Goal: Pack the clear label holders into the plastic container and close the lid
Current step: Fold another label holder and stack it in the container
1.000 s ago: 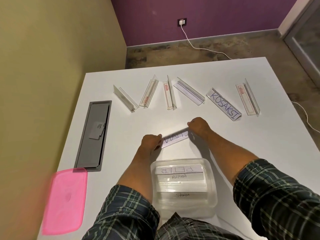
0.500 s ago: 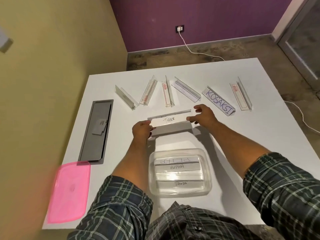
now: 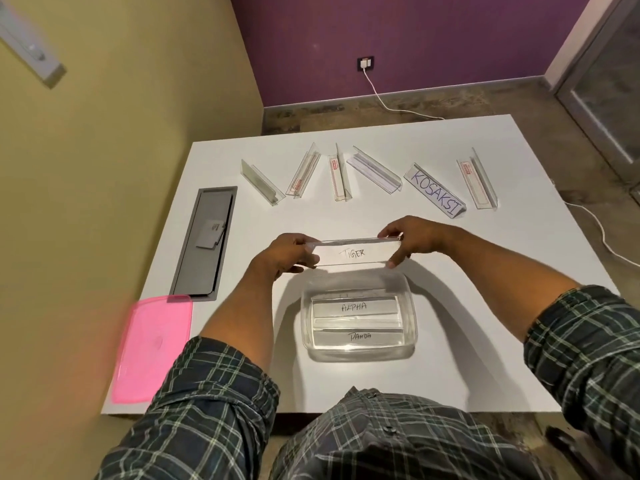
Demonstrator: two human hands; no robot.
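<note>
- Above the container [image 3: 410, 348], both hands, left hand [image 3: 289, 254] and right hand [image 3: 412, 237], pinch the holder [image 3: 353, 252] lifted off the table [image 3: 485, 271] a second ago.
- Lowering it inside looks next.

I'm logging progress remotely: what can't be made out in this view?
Head view only:
- Count inside the plastic container: the clear holders overlap; the rearmost label sits behind the TIGER holder, held by the left hand and right hand.
- Small red print on the far holders: too small.
- Pink lid: blurred.
</note>
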